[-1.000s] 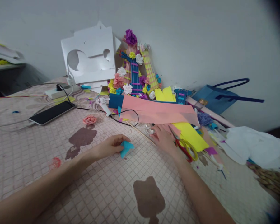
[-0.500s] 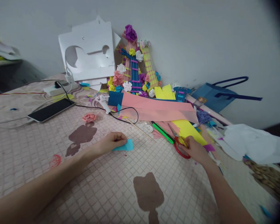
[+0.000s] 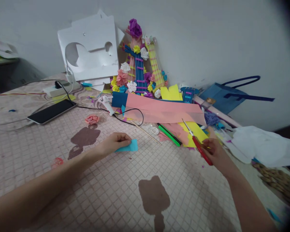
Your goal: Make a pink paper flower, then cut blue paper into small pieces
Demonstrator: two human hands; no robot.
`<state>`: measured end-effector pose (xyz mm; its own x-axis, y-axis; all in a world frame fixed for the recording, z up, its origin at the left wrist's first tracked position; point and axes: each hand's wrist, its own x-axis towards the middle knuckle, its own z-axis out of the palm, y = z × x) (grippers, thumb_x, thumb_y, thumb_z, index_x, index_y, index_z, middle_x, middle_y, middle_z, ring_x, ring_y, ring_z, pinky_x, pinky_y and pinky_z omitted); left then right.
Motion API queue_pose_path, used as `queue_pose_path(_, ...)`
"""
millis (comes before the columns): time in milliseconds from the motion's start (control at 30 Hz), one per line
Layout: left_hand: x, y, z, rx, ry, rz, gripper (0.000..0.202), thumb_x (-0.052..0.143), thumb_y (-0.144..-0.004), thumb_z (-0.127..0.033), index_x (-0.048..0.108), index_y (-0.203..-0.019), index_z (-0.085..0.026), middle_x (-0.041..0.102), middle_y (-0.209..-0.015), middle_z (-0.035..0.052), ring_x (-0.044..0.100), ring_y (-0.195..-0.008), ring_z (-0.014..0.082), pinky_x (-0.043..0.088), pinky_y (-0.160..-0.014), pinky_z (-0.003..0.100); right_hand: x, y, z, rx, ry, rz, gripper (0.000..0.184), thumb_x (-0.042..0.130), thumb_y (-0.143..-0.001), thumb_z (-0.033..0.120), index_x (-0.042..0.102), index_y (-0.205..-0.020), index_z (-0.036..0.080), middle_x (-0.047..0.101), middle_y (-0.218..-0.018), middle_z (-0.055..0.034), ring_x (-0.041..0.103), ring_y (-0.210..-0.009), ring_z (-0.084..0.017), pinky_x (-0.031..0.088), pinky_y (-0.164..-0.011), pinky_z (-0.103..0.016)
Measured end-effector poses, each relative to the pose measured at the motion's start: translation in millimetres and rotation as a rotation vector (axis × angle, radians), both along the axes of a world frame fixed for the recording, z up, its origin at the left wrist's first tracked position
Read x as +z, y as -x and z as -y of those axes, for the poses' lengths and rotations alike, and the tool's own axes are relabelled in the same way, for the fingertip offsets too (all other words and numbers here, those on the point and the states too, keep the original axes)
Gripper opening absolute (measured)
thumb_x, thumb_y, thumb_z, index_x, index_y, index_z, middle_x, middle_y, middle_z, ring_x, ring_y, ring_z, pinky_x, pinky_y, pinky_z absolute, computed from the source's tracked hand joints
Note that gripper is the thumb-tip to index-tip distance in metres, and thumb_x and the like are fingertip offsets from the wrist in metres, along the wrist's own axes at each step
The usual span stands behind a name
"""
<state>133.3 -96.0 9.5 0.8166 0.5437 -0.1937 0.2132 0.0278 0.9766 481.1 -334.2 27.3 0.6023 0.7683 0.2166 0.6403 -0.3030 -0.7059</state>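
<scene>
Turquoise paper [image 3: 133, 145] is pinched in the left hand [image 3: 116, 141], mid-tabletop [image 3: 106, 190]. At right, the right hand [image 3: 215, 153] grasps red-handled scissors [image 3: 200, 148], tips pointing far. Cutting cleanly would call for taut paper, fingers clear of the blades. Left fingers cover 1 paper end; the scissors' edge-on angle obscures their finger loops.

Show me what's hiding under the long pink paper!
Dark blue paper sticks out past the left end of the pink paper, and yellow paper pokes out at its lower right. Anything farther underneath is covered, so I can't tell.
</scene>
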Motion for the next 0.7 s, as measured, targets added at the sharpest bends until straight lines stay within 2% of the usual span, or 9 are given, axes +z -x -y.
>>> queue_pose_path(67, 2.4, 0, -2, -0.003, 0.011, 0.008, 0.023, 0.064, -0.073, -0.036, 0.061, -0.078, -0.013, 0.058, -0.069, -0.0011, 0.049, -0.061, 0.0087, 0.034, -0.056, 0.02, 8.1, 25, -16, 0.07, -0.032, -0.184, 0.052, 0.072, -0.062, 0.055, 0.046, -0.094, 0.024, 0.057, -0.08, -0.0029, 0.058, -0.063, -0.017, 0.049, -0.054, -0.03)
queue_pose_path(200, 6.4, 1, -1, 0.001, 0.01, 0.014, 0.022, 0.064, -0.074, -0.034, 0.061, -0.079, -0.013, 0.058, -0.069, -0.0011, 0.049, -0.06, 0.0082, 0.034, -0.056, 0.02, 16.4, 92, -61, 0.262, 0.048, -0.315, 0.035, 0.073, -0.067, 0.042, 0.048, -0.081, 0.023, 0.048, -0.065, 0.0037, 0.045, -0.053, -0.011, 0.04, -0.047, -0.025)
queue_pose_path(300, 6.3, 3, 2, -0.006, -0.022, 0.019, 0.023, 0.062, -0.076, -0.034, 0.06, -0.08, -0.012, 0.058, -0.067, -0.0009, 0.048, -0.058, 0.008, 0.034, -0.054, 0.02, 14.3, 136, -95, 0.438, 0.032, -0.539, 0.038, 0.074, -0.064, 0.039, 0.042, -0.077, 0.023, 0.047, -0.065, 0.0056, 0.042, -0.05, -0.009, 0.037, -0.044, -0.023)
queue_pose_path(400, 4.2, 4, 7, -0.036, -0.061, 0.023, 0.023, 0.06, -0.078, -0.035, 0.06, -0.081, -0.012, 0.058, -0.067, -0.0003, 0.05, -0.058, 0.0087, 0.035, -0.054, 0.02, 5.6, 169, -118, 0.448, 0.035, -0.736, 0.045, 0.075, -0.061, 0.037, 0.039, -0.084, 0.024, 0.054, -0.072, 0.0058, 0.043, -0.043, -0.006, 0.037, -0.04, -0.022)
queue_pose_path(533, 1.5, 5, 11, -0.076, -0.106, 0.079, 0.022, 0.058, -0.08, -0.034, 0.061, -0.082, -0.012, 0.061, -0.072, 0.0015, 0.052, -0.063, 0.01, 0.039, -0.056, 0.02, -6.8, 193, -125, 0.419, 0.081, -0.778, 0.047, 0.077, -0.057, 0.032, 0.039, -0.084, 0.024, 0.05, -0.065, 0.009, 0.039, -0.043, -0.005, 0.032, -0.037, -0.019)
queue_pose_path(700, -1.1, 12, 5, -0.162, -0.123, 0.052, 0.022, 0.06, -0.078, -0.034, 0.063, -0.086, -0.014, 0.059, -0.07, 0.0002, 0.05, -0.06, 0.0092, 0.038, -0.052, 0.019, -11.4, 191, -119, 0.435, 0.085, -0.765, 0.042, 0.073, -0.062, 0.028, 0.039, -0.086, 0.024, 0.046, -0.057, 0.0113, 0.038, -0.044, -0.006, 0.03, -0.039, -0.019)
